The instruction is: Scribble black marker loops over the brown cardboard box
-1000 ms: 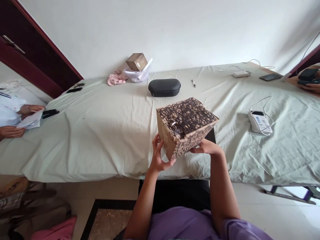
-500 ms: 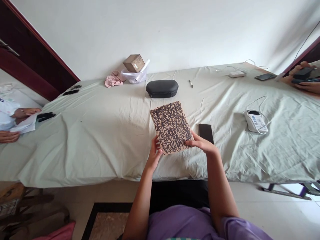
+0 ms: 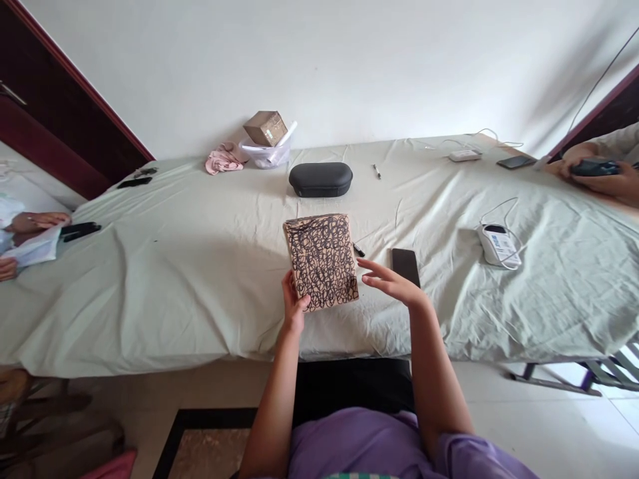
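My left hand [image 3: 294,307] grips a flat rectangular piece of brown cardboard [image 3: 323,263] by its lower left corner, thumb on the front. Black looping scribbles cover the cardboard's face; whether it is a single sheet or a thin box I cannot tell. Just off its right edge, my right hand [image 3: 389,282] is open with fingers spread, holding nothing. A black marker [image 3: 359,250] lies on the cloth, partly hidden behind the cardboard. Beside my right hand is a black phone [image 3: 405,265], its lower end covered by the hand.
On the cloth-covered table [image 3: 200,266] sit a black zip case [image 3: 321,180], a pen [image 3: 377,171] and a white corded device [image 3: 499,246]. Against the wall are a small carton [image 3: 265,128] and pink cloth [image 3: 224,158]. Other people's hands show at both far sides.
My right hand has let go of the cardboard and opened, moving off its right edge. The cardboard has shifted left and turned more upright in my left hand, uncovering the black marker.
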`<state>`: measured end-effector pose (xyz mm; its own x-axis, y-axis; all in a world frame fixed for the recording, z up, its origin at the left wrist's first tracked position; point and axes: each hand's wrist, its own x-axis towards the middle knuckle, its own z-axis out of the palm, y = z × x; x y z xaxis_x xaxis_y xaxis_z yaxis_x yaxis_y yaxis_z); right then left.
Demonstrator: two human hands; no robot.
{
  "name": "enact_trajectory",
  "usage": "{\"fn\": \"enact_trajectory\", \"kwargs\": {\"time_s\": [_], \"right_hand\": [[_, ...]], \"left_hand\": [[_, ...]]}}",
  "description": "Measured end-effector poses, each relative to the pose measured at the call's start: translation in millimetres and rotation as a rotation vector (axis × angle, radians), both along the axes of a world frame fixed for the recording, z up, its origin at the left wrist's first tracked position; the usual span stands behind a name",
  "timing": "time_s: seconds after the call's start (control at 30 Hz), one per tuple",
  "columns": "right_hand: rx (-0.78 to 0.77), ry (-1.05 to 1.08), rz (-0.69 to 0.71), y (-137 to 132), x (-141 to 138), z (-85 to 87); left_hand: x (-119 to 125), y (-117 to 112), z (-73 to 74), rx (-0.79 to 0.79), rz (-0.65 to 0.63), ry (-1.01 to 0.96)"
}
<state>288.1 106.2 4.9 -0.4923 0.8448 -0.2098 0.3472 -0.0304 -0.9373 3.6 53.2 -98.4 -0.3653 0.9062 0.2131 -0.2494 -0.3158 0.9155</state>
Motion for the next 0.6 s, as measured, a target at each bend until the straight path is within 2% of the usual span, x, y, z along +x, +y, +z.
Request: {"fn": "enact_trajectory", "kwargs": {"time_s": [0.1, 0.27, 0.33, 0.4, 0.47, 0.5, 0.57, 0.6], "right_hand": [[0.052, 0.015, -0.042, 1.5, -1.7, -4.7], [0.053, 0.086, 0.006, 3.6, -7.4, -18.1], [0.095, 0.12, -0.039, 1.9, -12.3, -17.3], [0.281, 0.159, -0.171, -2.1, -19.6, -5.8], [0.585, 0.16, -0.301, -7.6, -29.8, 17.4], [0.733, 0.124, -0.315, -10.1, -35.9, 32.0], [0.934, -0.015, -0.205, -13.2, -49.8, 62.1], [0.977, -0.118, -0.107, -13.5, -56.8, 75.2]], "left_hand": [[1.8, -0.6, 0.4, -0.004, -0.008, 0.028], [1.7, -3.1, 1.5, 0.002, -0.029, 0.045], [0.1, -4.2, -1.1, 0.025, -0.048, 0.062], [-1.5, -5.7, -5.2, 0.063, -0.086, 0.087], [-2.7, -7.7, -9.3, 0.096, -0.132, 0.133], [-3.0, -8.7, -10.8, 0.103, -0.152, 0.161], [-3.0, -10.2, -12.0, 0.101, -0.175, 0.206], [-2.7, -10.6, -11.8, 0.098, -0.176, 0.214]]}}
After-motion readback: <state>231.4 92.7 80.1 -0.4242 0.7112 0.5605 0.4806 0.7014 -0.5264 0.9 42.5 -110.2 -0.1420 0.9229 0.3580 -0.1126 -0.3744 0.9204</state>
